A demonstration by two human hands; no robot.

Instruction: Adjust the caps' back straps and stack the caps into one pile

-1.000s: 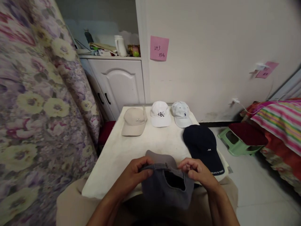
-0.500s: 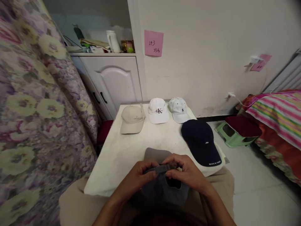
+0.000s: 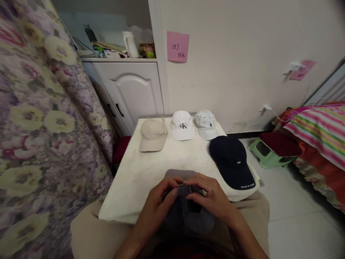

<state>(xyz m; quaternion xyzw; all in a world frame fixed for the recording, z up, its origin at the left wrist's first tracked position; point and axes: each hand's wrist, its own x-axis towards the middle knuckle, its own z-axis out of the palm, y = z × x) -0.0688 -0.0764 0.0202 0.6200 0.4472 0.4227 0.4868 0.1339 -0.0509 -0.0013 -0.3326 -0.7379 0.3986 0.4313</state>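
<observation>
A grey baseball cap (image 3: 185, 216) is between my hands at the table's near edge, its back strap towards me and its brim pointing away. My left hand (image 3: 161, 199) pinches the left part of the strap between thumb and fingers. On the strap's other side, my right hand (image 3: 208, 194) grips it close to the buckle, above the cap's rear opening. Farther off lie a beige cap (image 3: 153, 135), a white cap with black letters (image 3: 182, 126) and a pale blue cap (image 3: 206, 125). A navy cap (image 3: 231, 162) rests to the right.
The caps lie on a table with a cream cloth (image 3: 129, 180). A floral curtain (image 3: 54, 144) hangs at left, beside a white cabinet (image 3: 134, 86). To the right stand a green stool with a red top (image 3: 275, 149) and a bed with a striped cover (image 3: 320, 126).
My hands have shifted slightly along the strap, and the left fingers have come closer to the right hand. The view has moved a little; the other caps stay put.
</observation>
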